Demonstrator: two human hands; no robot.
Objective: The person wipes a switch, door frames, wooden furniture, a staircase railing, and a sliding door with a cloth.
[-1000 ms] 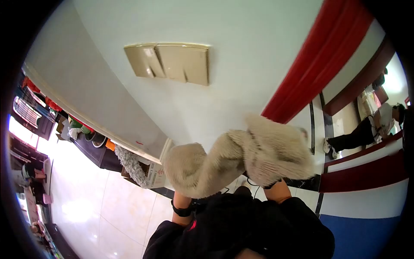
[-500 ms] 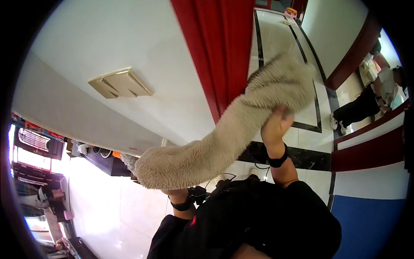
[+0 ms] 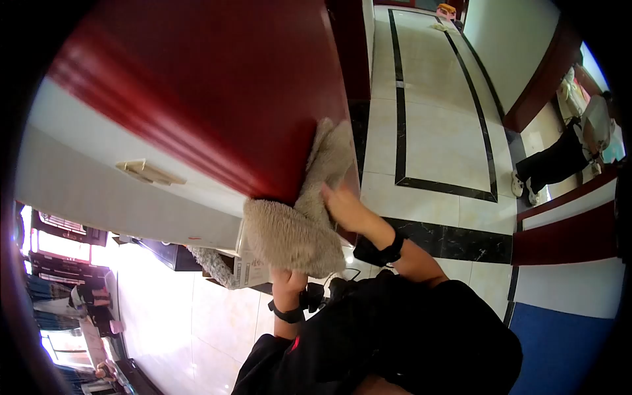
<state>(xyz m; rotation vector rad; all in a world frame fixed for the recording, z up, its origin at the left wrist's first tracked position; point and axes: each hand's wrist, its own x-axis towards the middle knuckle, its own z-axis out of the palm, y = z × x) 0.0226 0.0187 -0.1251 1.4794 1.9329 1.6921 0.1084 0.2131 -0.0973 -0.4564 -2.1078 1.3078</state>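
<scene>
Cloth (image 3: 283, 238) covers my left hand (image 3: 288, 281) and touches my right hand (image 3: 347, 208), the red frame (image 3: 217, 112) beyond; I cannot tell whether either clamps it.

A glossy floor of large cream tiles (image 3: 158, 303) spreads out at lower left and runs on up the corridor, where a thin black inlaid line (image 3: 399, 105) edges a long pale panel. A broad black marble band with white veins (image 3: 454, 240) crosses it. Beside the wall stands a pale cardboard box with printing (image 3: 253, 268), a grey fluffy bundle (image 3: 214, 266) at its edge. Far up the corridor lie a small orange-and-pink object (image 3: 446, 11) and, near it, a pale flat item (image 3: 444, 28), both too small to identify
</scene>
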